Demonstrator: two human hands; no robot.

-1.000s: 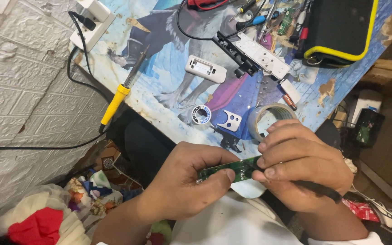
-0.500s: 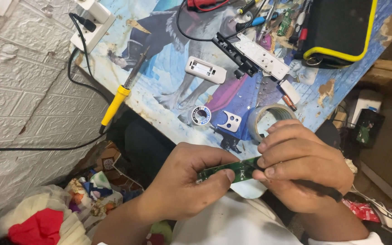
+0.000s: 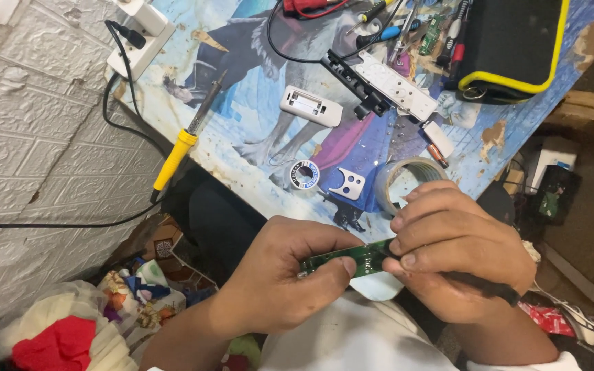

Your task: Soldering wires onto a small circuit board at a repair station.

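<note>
- The left hand [image 3: 280, 275] has a narrow green circuit board [image 3: 348, 257] pinched at its left end: thumb on the near edge, fingers curled behind it, so that hand is clamped on the board.
- The right hand [image 3: 458, 257] is wrapped over the board's other end. Its fingertips [image 3: 407, 261] are bunched together and pressing on the top face, and a dark slim tool [image 3: 479, 285] runs back through the palm, gripped tight. Can't tell what kind of tool it is, the tip is hidden under the fingers.
- So the board sits bridged between the two hands, roughly level, only its middle stretch showing between the left thumb and the right fingertips. It's held in the air just off the near edge of the table [image 3: 256, 130], over the person's lap.
- Just beyond the board on the table: a roll of clear tape [image 3: 407, 182], right behind the right hand's knuckles.
- Left of the tape, a small solder spool [image 3: 304, 174] and a little white plastic piece [image 3: 349, 183] side by side.
- Further back from the board there's a white remote back cover [image 3: 311, 106] and a long white casing [image 3: 393, 86].
- Well off to the left of the board, a yellow-handled soldering iron [image 3: 183, 144] lies with its handle hanging over the table edge.
- Far back right, a black pouch with yellow trim [image 3: 510, 41].
</note>
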